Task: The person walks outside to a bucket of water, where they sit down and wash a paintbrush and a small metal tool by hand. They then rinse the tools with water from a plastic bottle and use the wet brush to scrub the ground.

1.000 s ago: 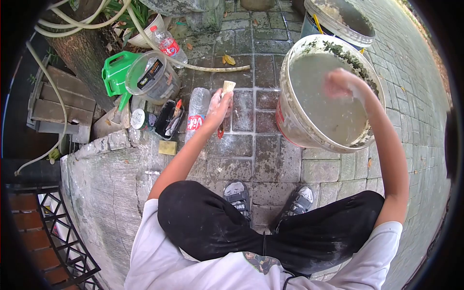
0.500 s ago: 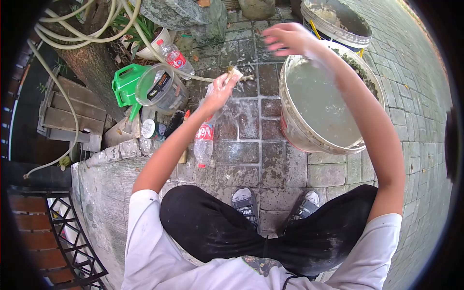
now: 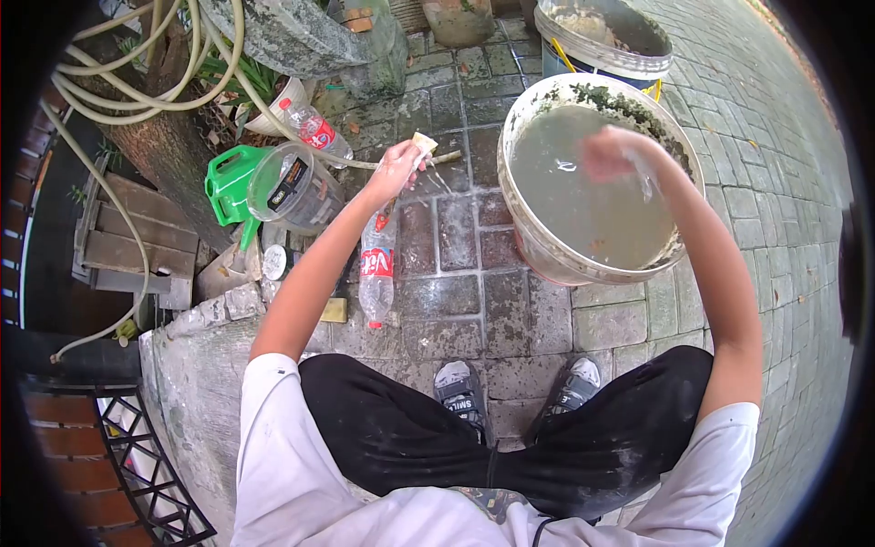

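Left-hand grip (image 3: 394, 169) seemingly closes round brush (image 3: 424, 143), bristles protruding above.

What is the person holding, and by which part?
The left hand grips a small brush by its handle, bristles sticking out. The right hand, blurred over the bucket, is too unclear to tell.

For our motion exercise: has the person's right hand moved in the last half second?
Yes. The right hand has come back from past the rim of the bucket to above its water.
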Action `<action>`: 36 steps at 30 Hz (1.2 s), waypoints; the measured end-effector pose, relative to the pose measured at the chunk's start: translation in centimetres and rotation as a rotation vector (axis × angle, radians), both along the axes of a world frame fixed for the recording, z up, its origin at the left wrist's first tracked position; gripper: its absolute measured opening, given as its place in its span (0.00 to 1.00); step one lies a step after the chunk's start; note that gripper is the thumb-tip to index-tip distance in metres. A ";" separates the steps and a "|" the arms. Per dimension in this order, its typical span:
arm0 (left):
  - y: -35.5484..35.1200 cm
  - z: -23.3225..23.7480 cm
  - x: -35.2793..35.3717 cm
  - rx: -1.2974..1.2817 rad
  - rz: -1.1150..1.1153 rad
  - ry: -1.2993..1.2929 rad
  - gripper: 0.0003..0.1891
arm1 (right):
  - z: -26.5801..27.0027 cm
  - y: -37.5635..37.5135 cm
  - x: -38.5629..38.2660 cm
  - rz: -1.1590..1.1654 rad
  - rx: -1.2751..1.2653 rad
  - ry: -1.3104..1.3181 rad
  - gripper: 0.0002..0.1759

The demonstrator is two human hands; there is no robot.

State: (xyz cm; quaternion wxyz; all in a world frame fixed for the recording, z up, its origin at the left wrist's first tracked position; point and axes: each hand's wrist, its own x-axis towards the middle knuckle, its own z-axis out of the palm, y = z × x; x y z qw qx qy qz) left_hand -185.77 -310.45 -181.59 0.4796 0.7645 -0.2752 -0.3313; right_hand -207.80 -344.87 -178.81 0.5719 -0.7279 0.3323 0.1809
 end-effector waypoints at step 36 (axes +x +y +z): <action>-1.2 -1.9 -1.0 -0.033 -0.120 -0.305 0.20 | 9.9 7.3 7.1 0.075 0.382 -0.498 0.20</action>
